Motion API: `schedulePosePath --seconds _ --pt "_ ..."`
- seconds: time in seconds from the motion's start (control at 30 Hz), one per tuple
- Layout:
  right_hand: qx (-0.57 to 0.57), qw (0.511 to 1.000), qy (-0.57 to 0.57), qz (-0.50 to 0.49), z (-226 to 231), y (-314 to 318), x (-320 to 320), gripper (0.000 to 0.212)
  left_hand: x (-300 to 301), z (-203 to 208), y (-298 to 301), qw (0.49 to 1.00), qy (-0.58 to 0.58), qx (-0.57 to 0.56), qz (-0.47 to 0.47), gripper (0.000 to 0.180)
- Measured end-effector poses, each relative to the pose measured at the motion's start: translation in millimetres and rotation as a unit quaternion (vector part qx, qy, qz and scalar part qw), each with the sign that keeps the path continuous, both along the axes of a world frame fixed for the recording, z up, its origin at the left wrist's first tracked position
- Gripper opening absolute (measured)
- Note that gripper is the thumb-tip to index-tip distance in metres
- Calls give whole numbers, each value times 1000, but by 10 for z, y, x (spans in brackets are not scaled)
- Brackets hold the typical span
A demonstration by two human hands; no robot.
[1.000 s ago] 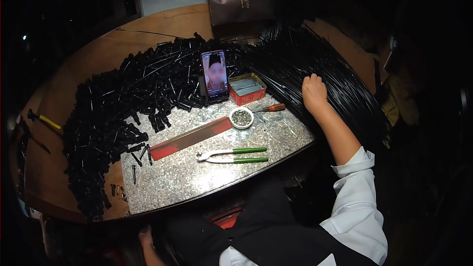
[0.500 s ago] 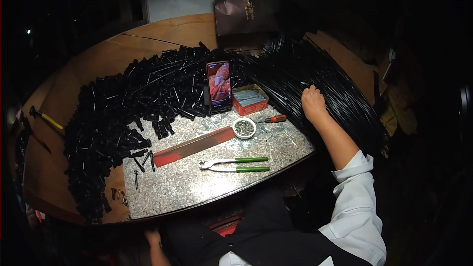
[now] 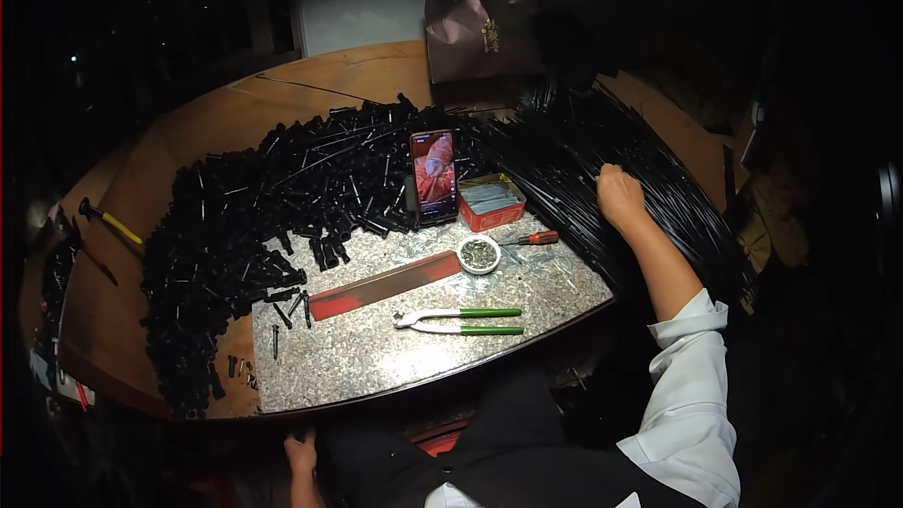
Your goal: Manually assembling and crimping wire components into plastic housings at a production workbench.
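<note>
My right hand (image 3: 621, 198) rests on a wide bundle of thin black rods (image 3: 555, 146) at the right of the table. Its fingers are curled in among them; whatever they grip is hidden. Low down, below the table's front edge, my left hand (image 3: 301, 454) hangs with bent fingers. A small dark shape shows at its fingertips, too dim to name. Between the hands, green-handled pincers (image 3: 461, 322) lie on a speckled stone slab (image 3: 348, 367). Behind them are a long red-and-brown bar (image 3: 386, 285) and a white bowl (image 3: 479, 254) of small metal pieces.
A large heap of black tubular parts (image 3: 235, 216) covers the table's left and back. A lit phone (image 3: 433, 177) stands upright beside a red box of packets (image 3: 492, 203). A screwdriver (image 3: 536, 238) lies near the bowl. A yellow-handled hammer (image 3: 113, 221) sits far left, a dark bag (image 3: 480, 38) behind.
The whole view has shifted, so the scene sits slightly further right and mostly lower. My right hand stays at the black rods, and my left hand remains below the table edge.
</note>
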State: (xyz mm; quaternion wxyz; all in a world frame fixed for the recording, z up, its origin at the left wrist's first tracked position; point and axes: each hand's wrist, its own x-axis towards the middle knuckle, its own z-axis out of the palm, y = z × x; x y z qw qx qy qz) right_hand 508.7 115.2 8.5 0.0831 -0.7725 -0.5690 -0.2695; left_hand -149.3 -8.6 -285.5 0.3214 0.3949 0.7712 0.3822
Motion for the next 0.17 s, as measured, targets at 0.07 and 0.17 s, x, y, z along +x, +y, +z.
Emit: schedulePosePath --seconds 0.07,0.17 --pt "-22 998 -54 -10 47 1 65 7 -60 -55 26 995 20 9 -94 37" --pt "-33 999 -5 -12 64 69 68 10 -31 9 36 982 138 -55 -113 42"
